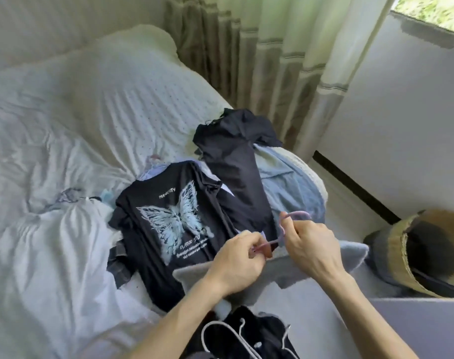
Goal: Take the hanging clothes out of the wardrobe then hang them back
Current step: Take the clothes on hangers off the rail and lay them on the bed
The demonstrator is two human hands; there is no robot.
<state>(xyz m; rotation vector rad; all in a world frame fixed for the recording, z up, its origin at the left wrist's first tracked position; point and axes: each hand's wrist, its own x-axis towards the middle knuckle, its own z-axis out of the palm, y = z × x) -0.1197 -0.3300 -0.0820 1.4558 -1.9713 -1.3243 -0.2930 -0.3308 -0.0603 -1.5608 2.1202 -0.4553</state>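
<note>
Both hands on one pink hanger (269,243), just right of the butterfly T-shirt (174,224). Left hand (236,265): fingers curled, pinching the hanger's left arm near its end. Right hand (314,250): fingers curled round the hanger's neck, and the hook loops up and out above its knuckles. The hanger bar runs between the two hands, tilted, left end lower. So both grips are clamped on the hanger, neither hand loose.

A grey garment (350,251) is spread directly under the hands, overlapping the lower right corner of the butterfly T-shirt. The hanger sits over its top edge; cannot tell if any part is inside the fabric.

The butterfly T-shirt is black, lying flat on the bed (65,151), print up. Behind it and to its right is a dark garment (231,161), crumpled at the top. A light blue garment (290,187) lies further right of that, partly under it. Below the T-shirt, at the bottom edge of the view, white hangers (220,330) rest on a black garment (262,330), between the forearms.

A woven basket (396,255) is well to the right of the T-shirt, beyond the right hand, tipped toward the camera. A pillow (132,45) is far behind the T-shirt at the head of the bed, with a curtain (272,60) behind and to the right.
</note>
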